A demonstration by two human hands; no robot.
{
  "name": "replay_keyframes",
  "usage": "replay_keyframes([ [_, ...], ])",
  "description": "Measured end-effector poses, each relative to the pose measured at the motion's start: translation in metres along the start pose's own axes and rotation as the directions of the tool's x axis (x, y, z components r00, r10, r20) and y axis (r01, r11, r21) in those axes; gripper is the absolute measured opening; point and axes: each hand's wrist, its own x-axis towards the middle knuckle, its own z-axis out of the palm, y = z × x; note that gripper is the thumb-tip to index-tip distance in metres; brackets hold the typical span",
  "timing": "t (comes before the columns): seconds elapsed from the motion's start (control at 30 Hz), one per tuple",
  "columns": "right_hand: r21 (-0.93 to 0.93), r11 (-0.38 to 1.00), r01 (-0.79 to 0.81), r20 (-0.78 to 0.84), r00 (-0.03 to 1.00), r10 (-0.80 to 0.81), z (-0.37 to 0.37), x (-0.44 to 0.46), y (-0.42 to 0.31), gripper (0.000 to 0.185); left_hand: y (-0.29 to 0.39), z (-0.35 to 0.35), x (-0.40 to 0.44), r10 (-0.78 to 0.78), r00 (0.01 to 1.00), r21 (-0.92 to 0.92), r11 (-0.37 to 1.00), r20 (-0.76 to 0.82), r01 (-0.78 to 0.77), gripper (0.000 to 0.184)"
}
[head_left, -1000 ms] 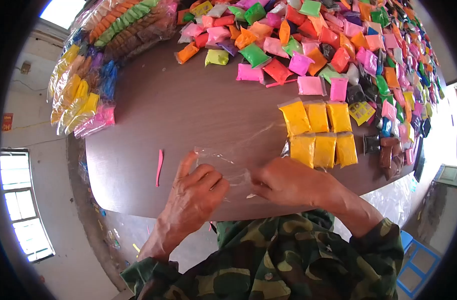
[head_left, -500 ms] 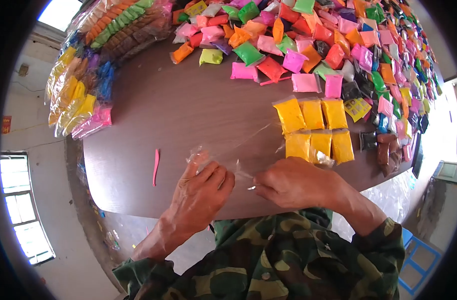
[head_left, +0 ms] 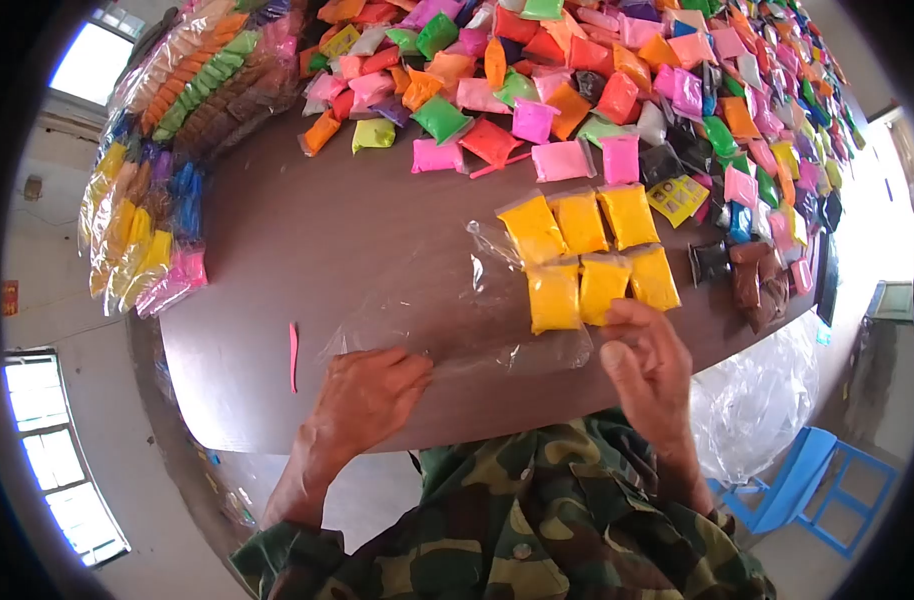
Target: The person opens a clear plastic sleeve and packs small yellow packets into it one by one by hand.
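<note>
Six yellow packets [head_left: 605,285] lie right of centre. Lower centre, my left hand [head_left: 370,395] pinches a clear bag [head_left: 467,345]; my right hand [head_left: 652,370], thumb and fingers parted, is beside them.

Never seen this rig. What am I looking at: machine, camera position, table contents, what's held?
There's no machine: these are a person's two bare hands. Every picture comes from one camera worn on the head, looking forward and down. On the brown table lie six yellow packets in two rows, a heap of colourful packets behind them, and a thin pink strip. The left hand seems to grip a clear plastic bag. The right hand is open beside the yellow packets; contact isn't clear.
</note>
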Motion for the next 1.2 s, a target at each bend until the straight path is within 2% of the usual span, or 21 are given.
replay_keyframes([
  [0.03, 0.075, 0.994, -0.080, 0.007, 0.997, 0.080, 0.006, -0.004, 0.001, 0.040, 0.001, -0.001, -0.002, -0.009, 1.000, -0.022, 1.000, -0.005, 0.009, 0.008],
  [0.07, 0.035, 0.994, -0.108, 0.086, 0.991, 0.105, 0.007, -0.004, 0.001, 0.048, 0.000, -0.002, -0.004, -0.004, 1.000, -0.046, 0.999, 0.001, 0.004, 0.010],
  [0.13, 0.070, 0.990, -0.121, 0.112, 0.987, 0.112, 0.011, -0.003, 0.002, 0.053, -0.002, -0.003, -0.008, 0.003, 1.000, -0.095, 0.995, 0.006, -0.003, 0.014],
  [0.17, 0.086, 0.988, -0.129, 0.127, 0.985, 0.117, 0.013, -0.003, 0.002, 0.056, 0.000, -0.003, -0.010, -0.023, 1.000, -0.141, 0.990, -0.010, 0.022, 0.015],
  [0.27, 0.209, 0.931, -0.299, 0.229, 0.941, 0.251, 0.022, 0.002, -0.015, 0.066, 0.008, -0.002, -0.015, -0.097, 0.995, -0.261, 0.962, -0.034, 0.085, 0.017],
  [0.33, 0.289, 0.900, -0.327, 0.277, 0.928, 0.248, 0.037, 0.003, -0.010, 0.069, 0.013, -0.001, -0.017, -0.132, 0.991, -0.311, 0.943, -0.029, 0.117, 0.019],
  [0.37, 0.328, 0.881, -0.341, 0.300, 0.922, 0.245, 0.045, 0.003, -0.009, 0.070, 0.017, -0.001, -0.018, -0.199, 0.980, -0.369, 0.912, -0.022, 0.177, 0.019],
  [0.43, 0.391, 0.861, -0.324, 0.342, 0.920, 0.191, 0.063, 0.007, -0.010, 0.067, 0.027, 0.000, -0.015, -0.325, 0.946, -0.479, 0.830, 0.003, 0.286, 0.021],
  [0.53, 0.562, 0.786, -0.257, 0.369, 0.928, 0.039, 0.088, 0.017, -0.003, 0.061, 0.039, 0.009, -0.010, -0.302, 0.953, -0.517, 0.822, -0.039, 0.239, 0.022],
  [0.63, 0.330, 0.924, -0.195, 0.335, 0.939, 0.079, 0.091, 0.028, -0.004, 0.052, 0.045, 0.018, -0.004, -0.285, 0.959, -0.557, 0.796, 0.003, 0.238, 0.023],
  [0.73, 0.468, 0.839, -0.276, 0.293, 0.945, 0.147, 0.102, 0.030, 0.013, 0.042, 0.037, 0.036, -0.004, -0.232, 0.970, -0.662, 0.716, 0.074, 0.222, 0.033],
  [0.83, 0.632, 0.735, -0.248, 0.245, 0.963, 0.114, 0.108, 0.028, 0.023, 0.033, 0.039, 0.038, -0.006, -0.239, 0.948, -0.643, 0.696, 0.212, 0.319, 0.046],
  [0.93, 0.644, 0.692, -0.325, 0.254, 0.945, 0.207, 0.109, 0.031, 0.021, 0.028, 0.046, 0.032, -0.003, -0.190, 0.909, -0.522, 0.767, 0.372, 0.374, 0.056],
  [1.03, 0.695, 0.641, -0.325, 0.248, 0.946, 0.210, 0.111, 0.035, 0.020, 0.029, 0.045, 0.035, -0.004, -0.126, 0.910, -0.533, 0.775, 0.394, 0.338, 0.052],
  [1.13, 0.765, 0.589, -0.258, 0.181, 0.965, 0.188, 0.106, 0.043, 0.005, 0.028, 0.043, 0.041, -0.007, -0.071, 0.936, -0.452, 0.861, 0.346, 0.232, 0.046],
  [1.2, 0.701, 0.673, -0.236, 0.143, 0.971, 0.192, 0.094, 0.051, 0.002, 0.035, 0.042, 0.049, -0.010, -0.039, 0.949, -0.404, 0.899, 0.313, 0.170, 0.043],
])
